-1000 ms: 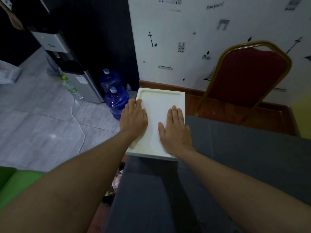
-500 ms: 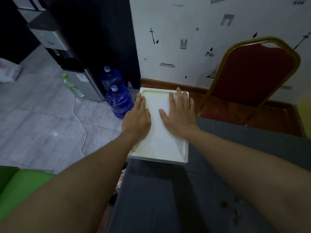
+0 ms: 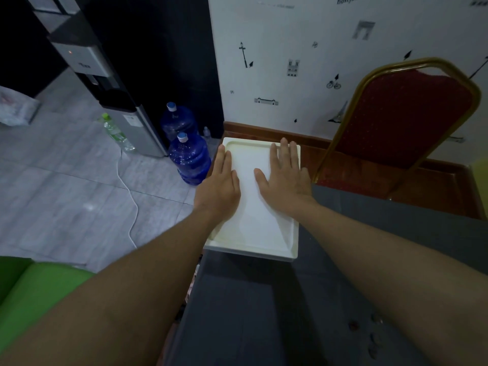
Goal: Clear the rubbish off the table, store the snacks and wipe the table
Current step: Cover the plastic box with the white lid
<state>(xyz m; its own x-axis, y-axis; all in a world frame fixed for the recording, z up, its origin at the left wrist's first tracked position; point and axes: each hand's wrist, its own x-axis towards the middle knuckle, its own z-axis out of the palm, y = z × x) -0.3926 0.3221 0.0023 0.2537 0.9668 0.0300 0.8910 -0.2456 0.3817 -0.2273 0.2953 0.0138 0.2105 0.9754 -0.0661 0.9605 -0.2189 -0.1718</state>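
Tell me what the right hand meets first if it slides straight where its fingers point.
The right hand lies flat on the white tray, fingertips almost at its raised far rim, so that rim comes first. Beyond it, depth unclear, is the wooden skirting.

I'm seeing a cream-white tray [image 3: 253, 241] against a dark grey table [image 3: 264, 313]. The chair [image 3: 404, 120] is showing deep red cloth with fine pale dots inside a gold frame. The wall [image 3: 290, 27] is reading white with small black drawings, the floor tiles [image 3: 66, 180] are showing streaked pale grey, and the water jugs [image 3: 190, 162] are showing blue under white caps.
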